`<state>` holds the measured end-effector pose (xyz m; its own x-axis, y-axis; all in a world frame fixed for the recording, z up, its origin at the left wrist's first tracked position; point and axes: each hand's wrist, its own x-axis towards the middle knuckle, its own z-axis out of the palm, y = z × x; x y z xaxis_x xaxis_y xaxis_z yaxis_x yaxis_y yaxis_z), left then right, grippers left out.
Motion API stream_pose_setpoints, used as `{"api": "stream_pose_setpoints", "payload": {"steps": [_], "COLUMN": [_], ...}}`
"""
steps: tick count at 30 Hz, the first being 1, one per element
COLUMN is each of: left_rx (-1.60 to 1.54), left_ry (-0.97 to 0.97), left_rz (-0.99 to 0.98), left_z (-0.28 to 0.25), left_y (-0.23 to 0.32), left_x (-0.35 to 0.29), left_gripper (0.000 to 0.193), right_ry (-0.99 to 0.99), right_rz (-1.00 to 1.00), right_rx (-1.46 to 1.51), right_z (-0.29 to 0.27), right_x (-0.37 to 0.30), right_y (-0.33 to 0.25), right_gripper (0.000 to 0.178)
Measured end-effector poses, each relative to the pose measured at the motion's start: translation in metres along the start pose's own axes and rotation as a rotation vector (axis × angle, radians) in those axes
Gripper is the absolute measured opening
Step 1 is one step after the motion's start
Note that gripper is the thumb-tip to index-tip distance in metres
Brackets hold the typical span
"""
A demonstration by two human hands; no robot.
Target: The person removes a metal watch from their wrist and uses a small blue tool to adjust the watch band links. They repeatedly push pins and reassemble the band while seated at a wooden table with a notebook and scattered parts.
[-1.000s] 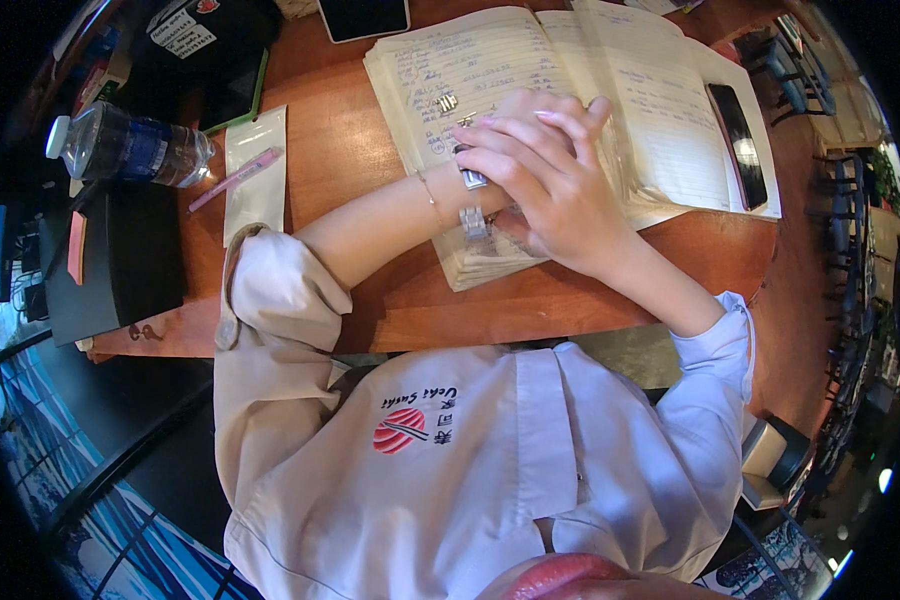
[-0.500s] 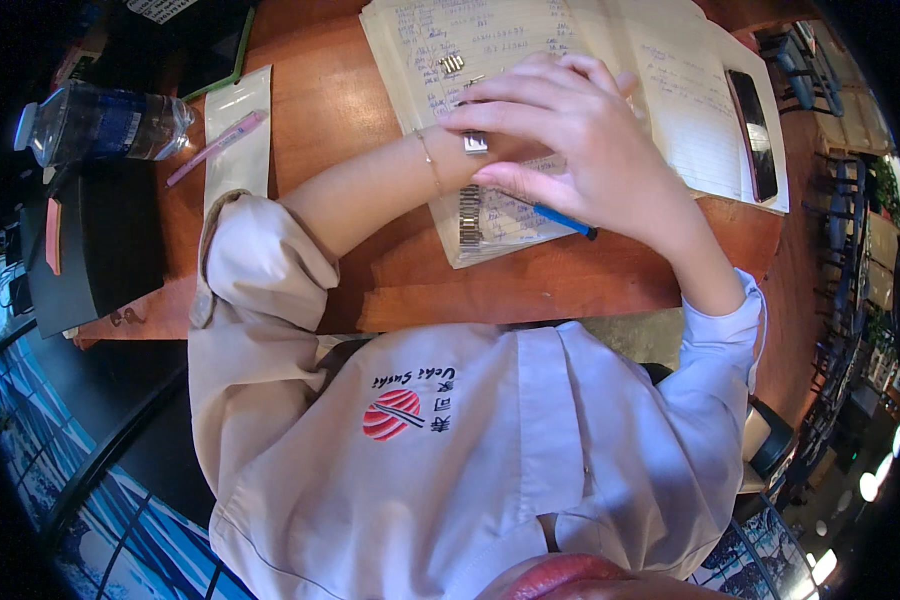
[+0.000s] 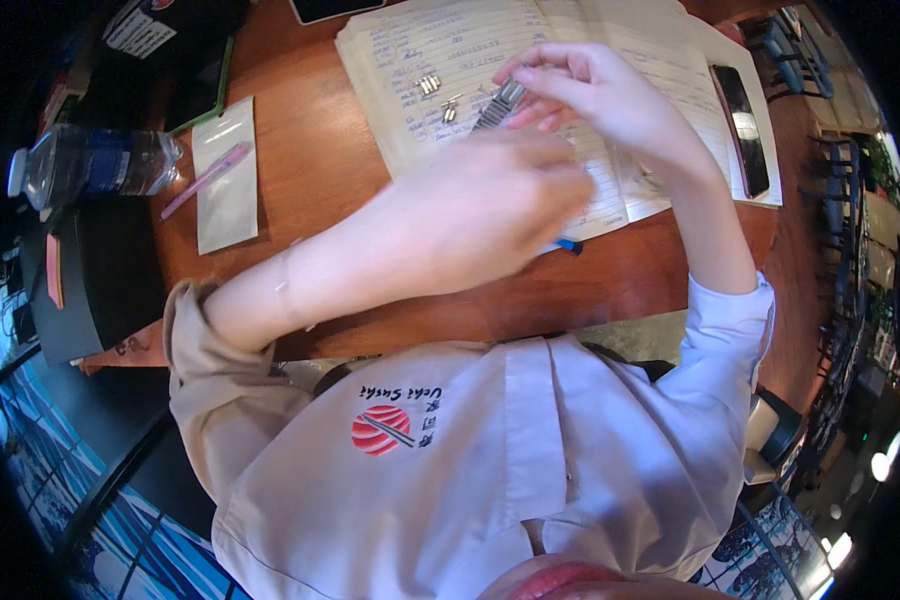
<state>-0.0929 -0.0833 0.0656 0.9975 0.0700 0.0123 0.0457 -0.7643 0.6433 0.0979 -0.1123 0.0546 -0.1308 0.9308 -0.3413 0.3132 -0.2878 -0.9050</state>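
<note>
My right hand (image 3: 575, 85) is over the open notebook (image 3: 490, 45), its thumb and fingers closed on a silver metal link watch band (image 3: 500, 105). The band hangs down from the fingertips toward the page. Nearer to me, my left hand (image 3: 505, 195) crosses in front of the notebook, blurred by motion, with its fingers hidden or smeared. A thin bracelet (image 3: 283, 287) circles the left wrist. Small metal links (image 3: 428, 85) and a few more small metal pieces (image 3: 450, 110) lie on the left page. Part of a blue pen (image 3: 568, 245) shows just past my left hand.
A dark phone (image 3: 745, 130) rests on the notebook's right page. To the left are a water bottle (image 3: 95, 165), a pink pen (image 3: 205, 180) on a pale pouch (image 3: 228, 220), and a black box (image 3: 105, 275). The wooden table edge (image 3: 420, 335) runs close to my body.
The watch band has come off my left wrist and is now in my right hand. My left hand has pulled back toward me, and the view has shifted a little.
</note>
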Motion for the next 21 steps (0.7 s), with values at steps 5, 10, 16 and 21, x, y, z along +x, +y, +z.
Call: {"api": "stream_pose_setpoints", "payload": {"steps": [5, 10, 16, 21], "left_rx": [0.236, 0.154, -0.086, -0.044], "left_ry": [0.471, 0.353, 0.234, 0.18], "left_rz": [-0.333, -0.402, -0.461, -0.465], "left_z": [0.013, 0.023, 0.006, -0.004], "left_y": [-0.028, -0.026, -0.03, -0.037], "left_x": [-0.042, -0.052, -0.063, -0.089], "left_gripper": [0.031, 0.038, 0.047, 0.055], "right_ry": [0.017, 0.126, 0.319, 0.358], "right_rz": [0.043, -0.014, -0.089, -0.081], "right_rx": [0.22, 0.123, -0.177, -0.38], "right_z": [0.002, 0.004, 0.017, 0.021], "right_x": [-0.024, -0.037, -0.051, -0.053], "right_y": [0.02, 0.035, 0.038, 0.034], "right_gripper": [0.033, 0.027, 0.024, 0.023]}}
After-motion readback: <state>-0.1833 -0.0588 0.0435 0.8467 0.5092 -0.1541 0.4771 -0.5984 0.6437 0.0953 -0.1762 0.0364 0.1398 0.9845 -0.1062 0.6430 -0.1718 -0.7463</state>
